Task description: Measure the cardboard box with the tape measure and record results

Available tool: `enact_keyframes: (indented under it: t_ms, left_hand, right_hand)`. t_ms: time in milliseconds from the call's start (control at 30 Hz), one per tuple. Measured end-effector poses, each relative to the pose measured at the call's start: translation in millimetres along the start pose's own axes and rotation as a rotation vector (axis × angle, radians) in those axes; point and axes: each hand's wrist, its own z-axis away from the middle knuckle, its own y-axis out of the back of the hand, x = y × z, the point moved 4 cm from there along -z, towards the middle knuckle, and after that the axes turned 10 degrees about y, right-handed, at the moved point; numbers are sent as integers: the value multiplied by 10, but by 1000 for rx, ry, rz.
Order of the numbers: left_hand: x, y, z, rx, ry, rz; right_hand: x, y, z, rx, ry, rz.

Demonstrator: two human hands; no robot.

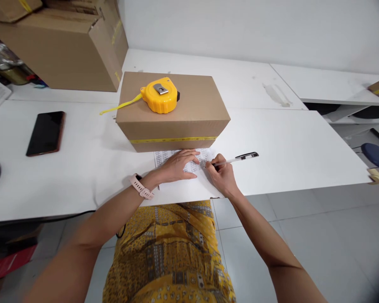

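Well, carton [200,99] stood closed, contents hidden, tape measure [161,101] atop; my right hand [223,176] pinched pen [246,156], left hand [177,166] spread, unclenched, on paper [205,155].

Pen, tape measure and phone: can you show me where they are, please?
Pen [235,160]: head view, on its barrel.
Tape measure [161,100]: head view, on its yellow case, just below the metal clip.
Phone [46,133]: head view, middle of its dark screen.

Phone [46,133] lay flat, screen dark. Large carton [57,54] stood beyond phone; blue seat [377,155] showed well right of phone.
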Motion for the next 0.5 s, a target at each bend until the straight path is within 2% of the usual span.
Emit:
enact_keyframes:
  t_ms: [500]
  left_hand:
    - [16, 7, 1, 0, 8, 7]
  right_hand:
    - [23, -10, 11, -24, -3, -11]
